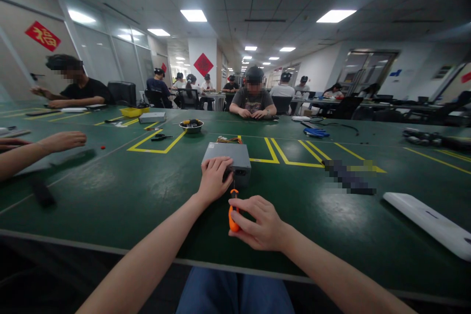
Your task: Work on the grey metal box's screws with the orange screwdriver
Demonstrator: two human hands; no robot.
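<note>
Head view, centre frame: the left hand (214,176) clasps the power supply unit (237,151) by its front edge; below, the right hand (263,223) pinches an orange screwdriver (232,225). Tilted off-axis, the screwdriver could slip and jab the nearby left thumb (227,181).

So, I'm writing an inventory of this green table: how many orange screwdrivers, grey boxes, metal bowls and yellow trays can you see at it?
Orange screwdriver: 1, in the right hand
Grey boxes: 2, one near, one farther off
Metal bowl: 1
Yellow tray: 1
Total: 5
</note>
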